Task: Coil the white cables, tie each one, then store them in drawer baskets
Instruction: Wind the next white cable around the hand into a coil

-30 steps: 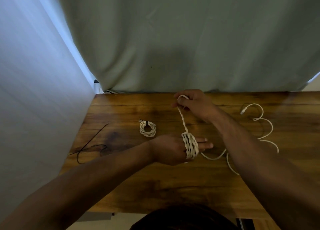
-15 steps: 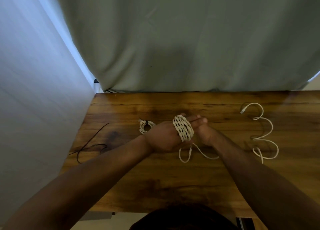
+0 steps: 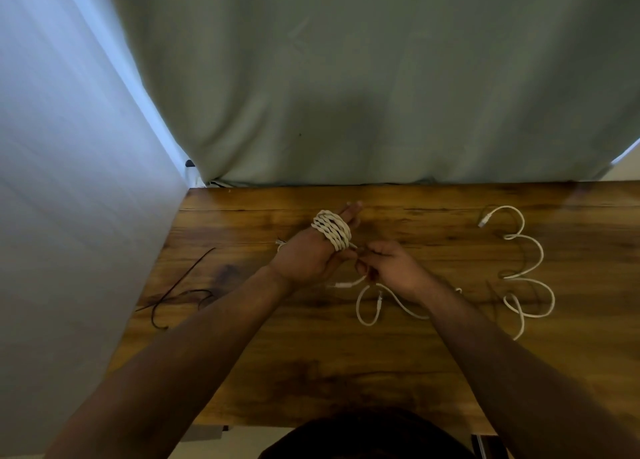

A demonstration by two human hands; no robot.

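**Item under work.** A twisted white cable (image 3: 330, 230) is wound in several close turns round the fingers of the left hand (image 3: 308, 258), which is held over the far middle of the wooden table (image 3: 311, 372). Those fingers are straight and together inside the turns. The thumb's position cannot be made out. The right hand (image 3: 391, 268) is just beside the left, its fingertips pinching the strand where it leaves the turns. The unwound tail (image 3: 358, 308) lies on the table in a loose loop on the near side of the right hand, with a plug end close by.

**Handling.** The cable is judged light, soft and limp. It will hold no shape unaided, so the turns are likely to spring loose once slid off the fingers. The best hold is across the whole bundle, pinching all turns at once, not by one strand or by the plug.

**Surroundings.** A second cable (image 3: 519, 276), uncoiled, snakes over the right side of the table, well apart from the hands. Thin black strands (image 3: 188, 271), probably ties, lie near the left edge.

**Containers.** No drawer or basket is in view, so contents cannot be reported.
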